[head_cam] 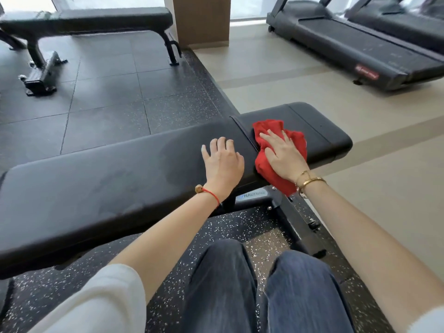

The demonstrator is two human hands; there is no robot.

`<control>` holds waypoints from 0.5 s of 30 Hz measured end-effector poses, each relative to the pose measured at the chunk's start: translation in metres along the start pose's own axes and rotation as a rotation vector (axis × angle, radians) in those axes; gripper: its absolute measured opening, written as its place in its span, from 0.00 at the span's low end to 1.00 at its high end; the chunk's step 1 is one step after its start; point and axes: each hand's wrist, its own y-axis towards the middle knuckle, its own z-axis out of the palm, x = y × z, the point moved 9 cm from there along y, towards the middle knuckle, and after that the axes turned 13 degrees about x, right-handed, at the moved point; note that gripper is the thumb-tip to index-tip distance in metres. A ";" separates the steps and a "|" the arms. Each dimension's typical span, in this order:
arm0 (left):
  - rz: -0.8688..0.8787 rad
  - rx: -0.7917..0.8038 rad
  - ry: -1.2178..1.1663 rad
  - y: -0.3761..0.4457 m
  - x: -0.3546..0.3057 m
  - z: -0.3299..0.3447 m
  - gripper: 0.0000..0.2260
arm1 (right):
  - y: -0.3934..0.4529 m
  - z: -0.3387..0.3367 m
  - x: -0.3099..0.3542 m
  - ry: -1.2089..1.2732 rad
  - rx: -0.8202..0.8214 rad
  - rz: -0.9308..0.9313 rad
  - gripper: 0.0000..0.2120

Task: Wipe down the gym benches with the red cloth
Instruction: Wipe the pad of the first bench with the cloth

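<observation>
Red cloth lies bunched on the near bench, just right of the seam between its pads, under the right hand — fingers straight and spread, likely to press broadly. Left of the seam, the left hand rests with fingers loosely curled — probably bracing.

You have bright, even daylight coming from the blown-out windows behind the far end of the room. It leaves a soft sheen on the black padded bench and only faint shadows. Your wide lens bows straight lines near the frame edges, and the far black flat bench looks slightly smeared.
</observation>
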 end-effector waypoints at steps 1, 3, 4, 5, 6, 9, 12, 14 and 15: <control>-0.001 -0.005 0.005 0.000 0.000 0.000 0.19 | 0.007 -0.001 -0.001 0.005 0.006 0.027 0.23; 0.000 -0.010 0.015 -0.001 0.001 0.001 0.20 | 0.022 -0.003 -0.003 0.011 0.020 0.090 0.24; 0.001 -0.012 0.020 -0.001 0.001 0.001 0.20 | 0.030 -0.004 -0.002 0.009 0.025 0.115 0.24; 0.003 -0.015 0.025 -0.001 0.002 0.001 0.20 | 0.038 -0.004 0.001 0.005 0.028 0.131 0.24; 0.006 -0.015 0.028 -0.001 0.001 0.002 0.20 | 0.044 -0.005 0.004 0.002 0.034 0.136 0.25; 0.010 -0.014 0.032 0.000 0.001 0.004 0.20 | 0.054 -0.004 0.016 -0.020 0.051 0.093 0.25; 0.002 -0.024 0.028 0.000 0.001 0.003 0.20 | 0.043 -0.001 0.025 -0.023 0.064 -0.035 0.25; -0.001 -0.033 0.033 0.001 0.001 0.001 0.20 | 0.030 0.001 0.025 -0.012 0.064 -0.158 0.24; -0.004 -0.028 0.037 0.001 0.000 0.001 0.20 | 0.023 0.001 0.021 -0.003 0.063 -0.193 0.24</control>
